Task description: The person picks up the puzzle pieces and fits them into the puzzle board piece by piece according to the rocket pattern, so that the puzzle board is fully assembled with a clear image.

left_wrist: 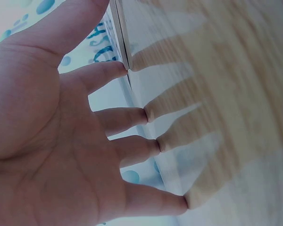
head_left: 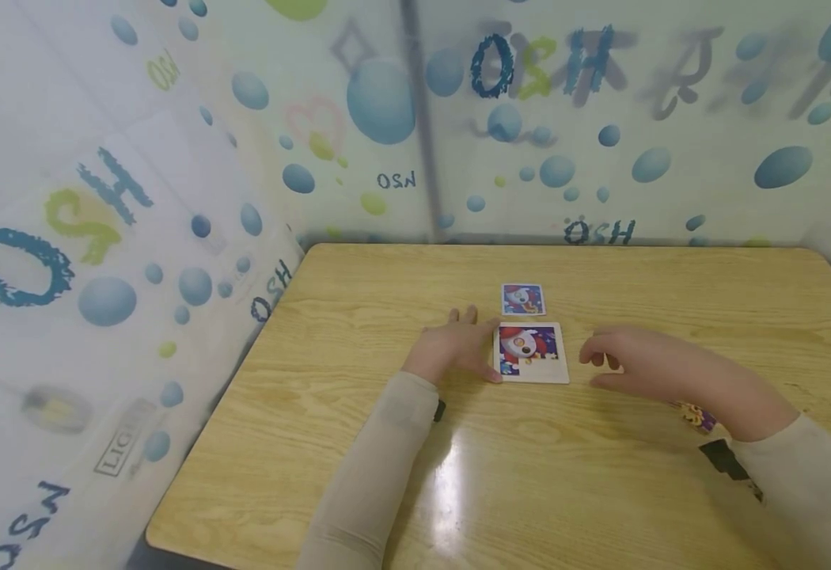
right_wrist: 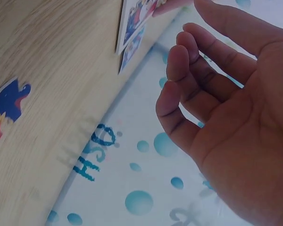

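A square white-bordered jigsaw tray lies on the table, with joined pieces of a red-and-white character on purple across its upper and left parts. Its lower right shows bare white. My left hand is at the tray's left edge, thumb by the near corner and index finger by the far one. In the left wrist view the other fingertips rest on the tabletop, spread and fairly straight. To the right of the tray, my right hand hovers with loosely bent fingers and nothing between them. Just behind the tray lies a small picture card.
Loose jigsaw pieces lie under the right forearm, partly hidden by it. One piece shows at the left of the right wrist view. The wooden table meets bubble-printed walls at the back and left.
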The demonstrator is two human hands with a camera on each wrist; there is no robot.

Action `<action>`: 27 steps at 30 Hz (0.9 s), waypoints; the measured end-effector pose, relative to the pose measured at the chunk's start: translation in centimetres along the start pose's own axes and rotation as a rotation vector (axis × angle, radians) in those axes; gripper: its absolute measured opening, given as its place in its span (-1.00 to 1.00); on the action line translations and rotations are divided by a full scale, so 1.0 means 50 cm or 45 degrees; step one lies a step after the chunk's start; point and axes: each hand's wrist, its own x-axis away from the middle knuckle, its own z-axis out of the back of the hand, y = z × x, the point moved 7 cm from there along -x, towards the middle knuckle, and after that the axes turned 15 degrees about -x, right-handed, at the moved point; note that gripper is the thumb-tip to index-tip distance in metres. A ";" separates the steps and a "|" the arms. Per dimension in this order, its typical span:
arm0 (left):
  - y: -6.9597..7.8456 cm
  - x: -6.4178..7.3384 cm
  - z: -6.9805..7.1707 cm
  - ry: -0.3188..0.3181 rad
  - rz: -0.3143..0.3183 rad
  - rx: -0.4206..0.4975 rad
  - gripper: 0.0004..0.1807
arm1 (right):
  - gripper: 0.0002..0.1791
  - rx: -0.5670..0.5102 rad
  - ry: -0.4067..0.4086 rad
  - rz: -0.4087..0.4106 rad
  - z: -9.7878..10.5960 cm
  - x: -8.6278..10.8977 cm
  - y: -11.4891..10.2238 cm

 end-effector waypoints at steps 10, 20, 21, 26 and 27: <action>0.002 0.003 0.001 0.004 -0.010 0.009 0.19 | -0.65 -0.130 0.117 -0.083 0.019 0.065 0.054; 0.001 0.004 0.003 0.004 -0.009 0.023 0.18 | -0.62 -0.251 0.216 -0.167 0.024 0.111 0.144; 0.000 0.004 0.003 0.003 -0.004 0.023 0.18 | -0.64 -0.265 0.222 -0.181 0.023 0.114 0.159; 0.000 0.005 0.000 0.002 0.001 0.031 0.17 | -0.77 -0.267 0.255 -0.243 0.017 0.127 0.230; 0.000 0.005 -0.001 0.002 -0.002 0.033 0.17 | -0.78 -0.271 0.246 -0.250 0.014 0.129 0.240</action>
